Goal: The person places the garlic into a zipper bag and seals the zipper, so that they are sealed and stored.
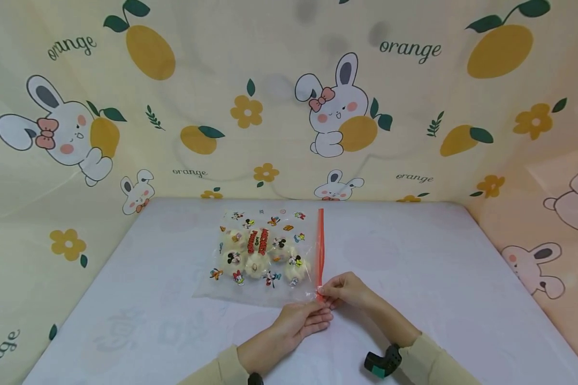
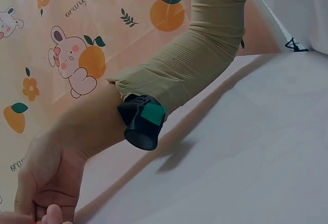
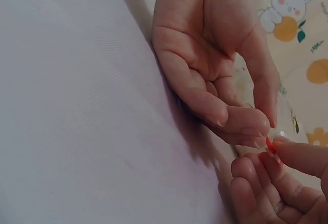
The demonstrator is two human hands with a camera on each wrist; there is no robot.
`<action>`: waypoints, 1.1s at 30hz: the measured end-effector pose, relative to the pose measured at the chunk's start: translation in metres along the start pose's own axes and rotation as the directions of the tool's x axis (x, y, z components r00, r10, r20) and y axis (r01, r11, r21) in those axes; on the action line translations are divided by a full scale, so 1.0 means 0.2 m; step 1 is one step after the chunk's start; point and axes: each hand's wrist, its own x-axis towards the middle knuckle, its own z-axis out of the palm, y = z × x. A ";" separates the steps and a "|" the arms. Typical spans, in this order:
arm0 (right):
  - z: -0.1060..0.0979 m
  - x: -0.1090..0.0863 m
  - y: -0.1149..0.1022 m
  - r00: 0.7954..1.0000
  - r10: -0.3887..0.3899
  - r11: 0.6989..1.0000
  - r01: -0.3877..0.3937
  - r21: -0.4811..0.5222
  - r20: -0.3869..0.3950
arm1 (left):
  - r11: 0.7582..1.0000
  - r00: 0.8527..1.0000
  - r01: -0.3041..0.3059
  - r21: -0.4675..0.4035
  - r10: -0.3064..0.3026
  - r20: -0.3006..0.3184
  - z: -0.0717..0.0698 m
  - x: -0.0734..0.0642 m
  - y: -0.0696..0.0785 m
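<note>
A clear zip bag (image 1: 270, 293) with cartoon prints lies flat on the white table, with several pale round items (image 1: 256, 266) inside. Its red closure strip (image 1: 320, 240) runs along the right edge. My left hand (image 1: 298, 324) pinches the near corner at the end of the strip between thumb and fingers. Beside it, my right hand (image 1: 350, 291) pinches the same red end. The right wrist view shows the fingertips of both hands meeting at the red strip (image 3: 271, 146). Most of the bag is hidden there.
The white table (image 1: 414, 256) extends around the bag, its far edge against a curtain (image 1: 270, 64) printed with rabbits and oranges. A black wrist device (image 1: 384, 362) with a green patch sits on the right forearm.
</note>
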 end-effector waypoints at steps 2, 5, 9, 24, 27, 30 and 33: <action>0.00 0.00 0.00 1.000 0.005 1.000 -0.005 -0.015 -0.004 | 1.000 1.000 0.004 0.001 -0.004 0.001 0.00 0.00 0.00; 0.00 -0.01 0.01 1.000 0.005 0.999 -0.005 -0.040 -0.003 | 1.000 1.000 0.007 0.004 -0.007 0.005 -0.01 0.00 0.00; 0.00 -0.01 0.01 1.000 0.010 0.999 -0.010 -0.049 -0.002 | 1.000 1.000 0.007 0.005 -0.007 0.008 -0.01 0.01 0.00; 0.01 -0.01 0.03 0.998 -0.011 0.998 0.008 0.057 0.054 | 0.999 1.000 -0.006 0.033 0.006 0.006 0.00 0.00 0.00; 0.01 -0.01 0.03 0.998 -0.007 0.998 0.004 0.060 0.055 | 0.999 1.000 -0.009 0.034 0.009 0.009 0.00 -0.01 0.00; 0.01 -0.01 0.03 0.998 -0.011 0.998 0.008 0.065 0.057 | 0.999 1.000 -0.008 0.036 0.007 0.009 0.00 -0.01 0.01; 0.01 -0.01 0.03 0.998 -0.016 0.997 0.012 0.076 0.060 | 0.999 1.000 -0.009 0.035 0.009 0.009 0.00 -0.01 0.01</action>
